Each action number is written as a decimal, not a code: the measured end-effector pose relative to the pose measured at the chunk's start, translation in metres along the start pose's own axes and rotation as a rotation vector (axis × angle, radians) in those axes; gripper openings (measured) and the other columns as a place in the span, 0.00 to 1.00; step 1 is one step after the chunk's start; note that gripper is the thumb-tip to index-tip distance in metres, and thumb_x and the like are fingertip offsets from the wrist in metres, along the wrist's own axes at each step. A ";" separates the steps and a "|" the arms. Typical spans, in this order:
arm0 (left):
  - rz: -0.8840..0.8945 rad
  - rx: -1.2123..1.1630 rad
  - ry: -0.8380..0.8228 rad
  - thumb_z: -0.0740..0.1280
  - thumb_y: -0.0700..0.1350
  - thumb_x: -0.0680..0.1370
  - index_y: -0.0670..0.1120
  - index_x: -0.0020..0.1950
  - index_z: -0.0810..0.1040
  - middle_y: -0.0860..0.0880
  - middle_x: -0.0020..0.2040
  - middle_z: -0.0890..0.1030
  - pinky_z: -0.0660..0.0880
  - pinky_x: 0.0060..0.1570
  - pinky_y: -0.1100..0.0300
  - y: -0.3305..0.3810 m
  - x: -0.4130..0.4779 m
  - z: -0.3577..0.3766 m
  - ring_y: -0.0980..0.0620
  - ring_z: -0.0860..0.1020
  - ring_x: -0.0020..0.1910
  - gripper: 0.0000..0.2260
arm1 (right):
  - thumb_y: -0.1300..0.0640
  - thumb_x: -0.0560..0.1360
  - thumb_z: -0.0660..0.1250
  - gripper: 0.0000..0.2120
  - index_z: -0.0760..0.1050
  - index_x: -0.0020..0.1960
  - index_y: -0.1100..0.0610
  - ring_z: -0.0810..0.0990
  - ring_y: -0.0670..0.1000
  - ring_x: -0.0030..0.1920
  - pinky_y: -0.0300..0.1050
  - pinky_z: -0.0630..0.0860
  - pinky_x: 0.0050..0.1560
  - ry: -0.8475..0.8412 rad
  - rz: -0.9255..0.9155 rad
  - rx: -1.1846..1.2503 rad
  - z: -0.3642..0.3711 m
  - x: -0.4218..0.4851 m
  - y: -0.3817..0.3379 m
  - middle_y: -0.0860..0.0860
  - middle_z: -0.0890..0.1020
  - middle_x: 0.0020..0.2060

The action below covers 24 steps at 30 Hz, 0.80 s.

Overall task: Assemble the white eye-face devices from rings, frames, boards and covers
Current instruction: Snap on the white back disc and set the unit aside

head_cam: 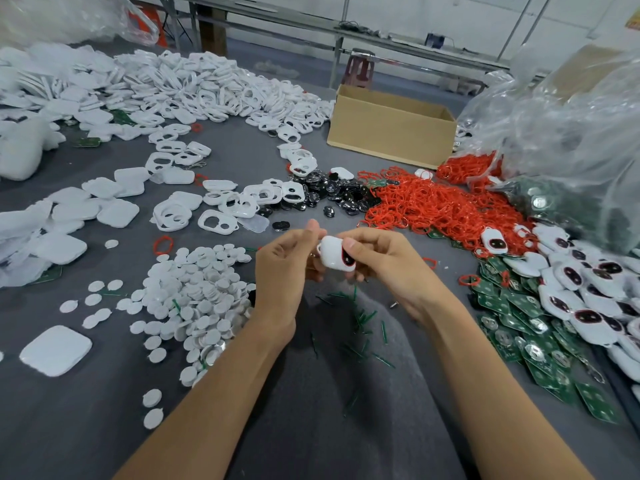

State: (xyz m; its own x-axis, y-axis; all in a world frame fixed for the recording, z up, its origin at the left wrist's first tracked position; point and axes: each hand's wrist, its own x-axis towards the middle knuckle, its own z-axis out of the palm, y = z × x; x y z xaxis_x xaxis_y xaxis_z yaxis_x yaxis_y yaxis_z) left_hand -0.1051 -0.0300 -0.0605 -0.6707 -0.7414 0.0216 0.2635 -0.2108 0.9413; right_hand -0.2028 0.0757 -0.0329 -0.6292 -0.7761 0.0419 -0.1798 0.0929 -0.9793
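Note:
Both hands hold one white eye-face device above the middle of the grey table. My left hand grips its left side with curled fingers. My right hand grips its right side, thumb on the dark face with its red ring. Red rings lie in a big pile to the right. White frames are scattered ahead, white covers at the left, green boards at the right. Black face inserts lie in a heap ahead.
White round discs are heaped left of my left arm. Finished devices pile up at the right edge. An open cardboard box stands at the back, with clear plastic bags to its right. Green slivers litter the cloth near me.

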 end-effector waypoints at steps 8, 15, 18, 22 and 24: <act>-0.040 0.086 -0.211 0.71 0.34 0.74 0.42 0.49 0.83 0.43 0.40 0.85 0.80 0.36 0.60 -0.007 -0.005 0.003 0.51 0.81 0.33 0.07 | 0.64 0.76 0.67 0.08 0.78 0.54 0.65 0.81 0.46 0.38 0.36 0.77 0.42 0.170 -0.089 0.084 -0.005 0.002 -0.003 0.56 0.83 0.40; -0.028 0.111 -0.183 0.69 0.32 0.75 0.42 0.47 0.82 0.45 0.38 0.85 0.80 0.35 0.59 -0.007 -0.003 0.004 0.51 0.82 0.32 0.07 | 0.63 0.80 0.59 0.12 0.78 0.55 0.68 0.78 0.49 0.39 0.45 0.76 0.47 0.130 -0.071 0.088 0.000 0.001 0.002 0.57 0.82 0.42; -0.027 0.142 -0.140 0.68 0.30 0.75 0.44 0.44 0.82 0.48 0.34 0.84 0.79 0.32 0.61 -0.007 -0.001 0.004 0.53 0.82 0.30 0.09 | 0.64 0.80 0.59 0.11 0.78 0.55 0.67 0.78 0.50 0.40 0.43 0.76 0.44 0.107 -0.055 0.090 0.004 0.002 0.005 0.57 0.81 0.42; -0.029 0.134 -0.109 0.69 0.31 0.75 0.45 0.43 0.82 0.49 0.34 0.85 0.79 0.32 0.61 -0.008 -0.001 0.003 0.52 0.82 0.29 0.09 | 0.66 0.80 0.59 0.11 0.77 0.57 0.68 0.79 0.52 0.44 0.40 0.77 0.47 0.076 -0.047 0.131 0.005 0.001 0.006 0.55 0.82 0.44; -0.038 0.100 -0.107 0.69 0.32 0.75 0.44 0.45 0.82 0.47 0.36 0.85 0.79 0.34 0.61 -0.009 -0.002 0.003 0.51 0.83 0.31 0.08 | 0.67 0.78 0.61 0.11 0.77 0.58 0.67 0.79 0.51 0.46 0.39 0.77 0.49 0.058 -0.044 0.161 0.005 -0.001 0.005 0.56 0.82 0.45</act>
State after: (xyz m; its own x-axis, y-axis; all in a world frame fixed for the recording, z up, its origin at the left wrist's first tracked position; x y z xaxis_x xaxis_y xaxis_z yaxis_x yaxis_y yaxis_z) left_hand -0.1084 -0.0251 -0.0682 -0.7505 -0.6607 0.0159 0.1692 -0.1689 0.9710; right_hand -0.1999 0.0738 -0.0389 -0.6668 -0.7395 0.0923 -0.0874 -0.0455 -0.9951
